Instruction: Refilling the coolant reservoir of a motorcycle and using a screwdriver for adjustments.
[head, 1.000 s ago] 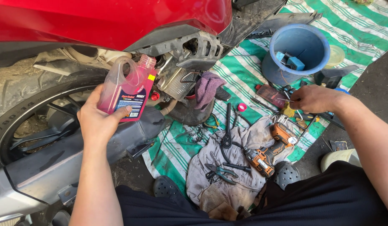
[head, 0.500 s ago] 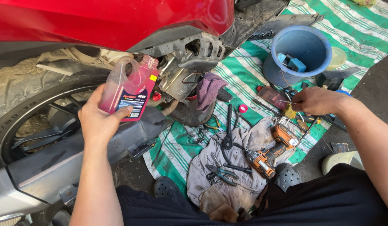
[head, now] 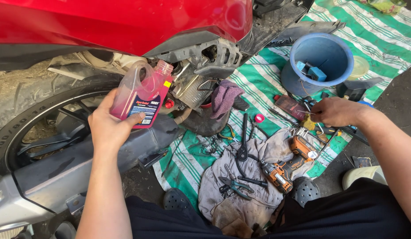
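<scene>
— What has changed since a second ago?
— Little: my left hand (head: 109, 128) still grips the pink coolant bottle (head: 141, 95), tilted neck-first toward the engine (head: 201, 66); my right hand (head: 336, 111) has crept slightly among the tools.

— Describe it, biggest first.
— Red scooter (head: 125, 22) over the rear tyre (head: 32, 110); green striped mat (head: 258, 84) spread on the dirt; blue bucket (head: 320, 55); grey rag (head: 258, 177) carrying an orange cordless driver (head: 287, 164) and pliers (head: 232, 183). My right fingers are closed, pinching a thin tool I cannot identify.

— How far along?
— By my judgement, midway: the bottle's cap is off, much pink liquid remains, panels are still removed.

— The setting?
— Outdoors, sunlit, gritty ground.
</scene>
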